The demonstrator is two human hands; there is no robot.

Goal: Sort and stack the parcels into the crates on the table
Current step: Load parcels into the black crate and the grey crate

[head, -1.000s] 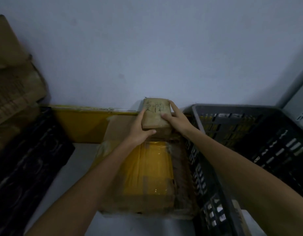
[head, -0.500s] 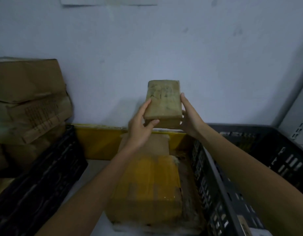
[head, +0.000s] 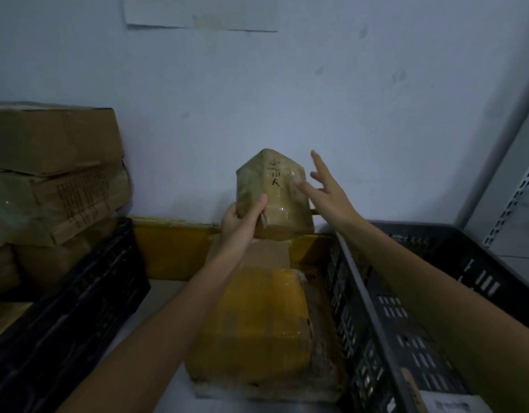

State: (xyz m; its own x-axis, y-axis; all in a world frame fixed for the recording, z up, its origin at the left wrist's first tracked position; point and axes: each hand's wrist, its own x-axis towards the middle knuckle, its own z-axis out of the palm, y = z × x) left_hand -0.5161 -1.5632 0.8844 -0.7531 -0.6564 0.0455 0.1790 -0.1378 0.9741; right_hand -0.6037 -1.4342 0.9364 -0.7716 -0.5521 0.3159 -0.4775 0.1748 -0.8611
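Left hand (head: 242, 222) gripped small brown parcel (head: 275, 198) by its lower left corner, thumb across the front. Parcel was tilted, held in the air above the large yellow-taped parcel (head: 257, 323) on the counter. Right hand (head: 328, 195) was beside it, fingers straight and spread, holding nothing. Grey crate (head: 364, 293) stood to the right.

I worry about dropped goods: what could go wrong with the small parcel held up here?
Only the left hand grips the small parcel, at a lower corner; the right hand is open. Tilted and wrapped in glossy tape, it may slip and drop onto the yellow-taped parcel below or clip the rim of the grey crate.
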